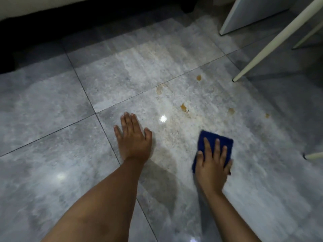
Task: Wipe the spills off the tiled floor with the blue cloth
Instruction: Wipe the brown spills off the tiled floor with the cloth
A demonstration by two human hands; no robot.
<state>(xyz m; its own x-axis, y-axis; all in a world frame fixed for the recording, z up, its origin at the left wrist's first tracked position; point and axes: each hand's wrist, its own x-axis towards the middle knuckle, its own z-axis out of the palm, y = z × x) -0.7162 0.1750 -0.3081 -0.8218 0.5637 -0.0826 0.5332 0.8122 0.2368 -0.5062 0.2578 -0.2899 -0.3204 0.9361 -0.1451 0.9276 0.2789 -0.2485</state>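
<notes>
My right hand presses flat on a folded blue cloth that lies on the grey tiled floor. Its fingers spread over the cloth's near half. My left hand rests palm down on the bare tile to the left, fingers apart, holding nothing. Several small brown spills dot the floor beyond the cloth: one drop straight ahead, a pale smear further left, a drop near the chair leg and fainter ones to the right. A faint tan film streaks the tile between my hands.
A white slanted chair leg comes down at the upper right, its foot near the spills. Another leg tip pokes in at the right edge. A white cabinet panel stands at the top right, dark furniture along the top left.
</notes>
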